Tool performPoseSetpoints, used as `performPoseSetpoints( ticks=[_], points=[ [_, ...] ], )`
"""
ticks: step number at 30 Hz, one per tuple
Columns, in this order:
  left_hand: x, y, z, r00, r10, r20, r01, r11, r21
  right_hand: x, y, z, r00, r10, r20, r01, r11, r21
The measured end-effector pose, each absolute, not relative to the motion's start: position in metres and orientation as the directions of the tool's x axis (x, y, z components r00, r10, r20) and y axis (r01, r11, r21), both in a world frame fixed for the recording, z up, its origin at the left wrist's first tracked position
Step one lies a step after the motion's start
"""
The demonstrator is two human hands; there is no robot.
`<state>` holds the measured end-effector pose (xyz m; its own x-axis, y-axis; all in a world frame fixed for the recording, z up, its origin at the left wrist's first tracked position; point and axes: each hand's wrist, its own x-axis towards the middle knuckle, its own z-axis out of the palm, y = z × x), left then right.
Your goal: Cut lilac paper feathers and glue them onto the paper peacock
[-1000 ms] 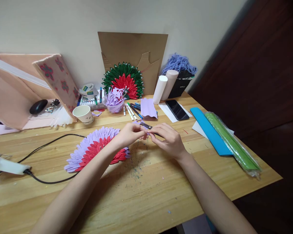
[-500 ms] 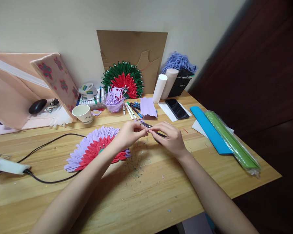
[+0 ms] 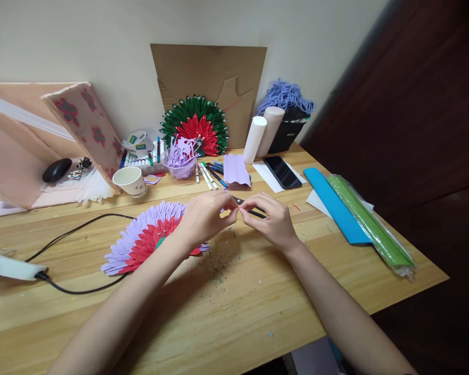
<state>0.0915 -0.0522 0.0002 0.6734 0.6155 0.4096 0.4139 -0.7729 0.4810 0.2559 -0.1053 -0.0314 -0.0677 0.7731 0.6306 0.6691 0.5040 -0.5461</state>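
Just right of the paper fan (image 3: 148, 237), the left hand (image 3: 205, 216) and the right hand (image 3: 271, 219) both pinch a tiny piece (image 3: 238, 209), probably lilac paper, which I think could tear or slip down if the fingertips pull unevenly.

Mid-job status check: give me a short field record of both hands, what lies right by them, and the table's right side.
Left hand: fingertips pinched, meeting the right hand's above the table
Right hand: fingertips pinched; what they hold is too small to tell
Just beyond the fingertips: scissors, partly hidden by the right hand
By the left wrist: lilac-and-red paper fan, lying flat
Right side: phone, blue sheet, green rolls in a plastic sleeve
Back left: paper cup
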Motion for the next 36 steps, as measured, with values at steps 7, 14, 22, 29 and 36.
performPoseSetpoints(
  ticks=[7,14,22,29,36],
  points=[
    [0.089,-0.050,0.001,0.624,0.642,0.445,0.419,-0.756,0.503,0.260,-0.105,-0.031,0.052,0.806,0.589,0.652,0.420,-0.632],
    [0.082,-0.044,0.007,0.580,0.696,0.424,0.372,-0.689,0.622,0.263,-0.105,-0.027,0.122,0.802,0.584,0.599,0.410,-0.688],
    [0.087,-0.048,0.002,0.640,0.674,0.367,0.324,-0.671,0.667,0.253,-0.109,-0.028,-0.004,0.829,0.560,0.603,0.448,-0.660],
    [0.090,-0.046,-0.006,0.682,0.687,0.250,0.281,-0.561,0.778,0.252,-0.108,-0.030,0.052,0.863,0.503,0.538,0.400,-0.742],
    [0.092,-0.047,-0.003,0.694,0.695,0.188,0.281,-0.502,0.818,0.253,-0.108,-0.028,0.017,0.825,0.565,0.596,0.446,-0.668]
  ],
)
